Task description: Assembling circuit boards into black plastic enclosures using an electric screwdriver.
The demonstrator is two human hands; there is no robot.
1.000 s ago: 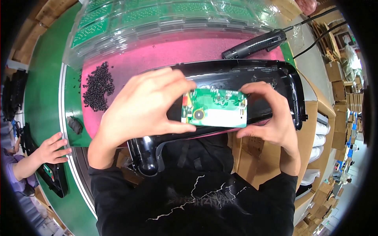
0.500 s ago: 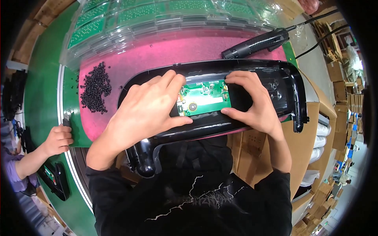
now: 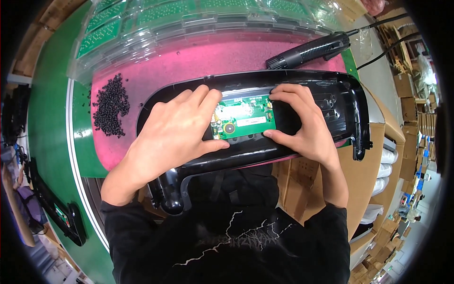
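Note:
A green circuit board (image 3: pixel 253 113) sits in the recess of a long glossy black plastic housing (image 3: pixel 227 159) that lies open side up. My left hand (image 3: pixel 177 124) grips the board's left end, thumb along the near edge and fingers over the far edge, covering that end. At the board's right end, my right hand (image 3: pixel 305 120) pinches it with the thumb at the near corner and the fingertips at the far corner. Both hands are closed on the same board. Whether the board is fully seated in the housing I cannot tell.
A pink mat (image 3: pixel 142 64) lies under the housing, with a pile of small black screws (image 3: pixel 111 106) on the left. Beyond stand clear plastic trays (image 3: pixel 189 23) of green boards. A black electric screwdriver (image 3: pixel 309 51) lies far right. Another black housing (image 3: pixel 71 222) rests at left.
My hands and the board have barely shifted, only slightly left in the picture. A co-worker's hand at the left has drawn back from the bench edge.

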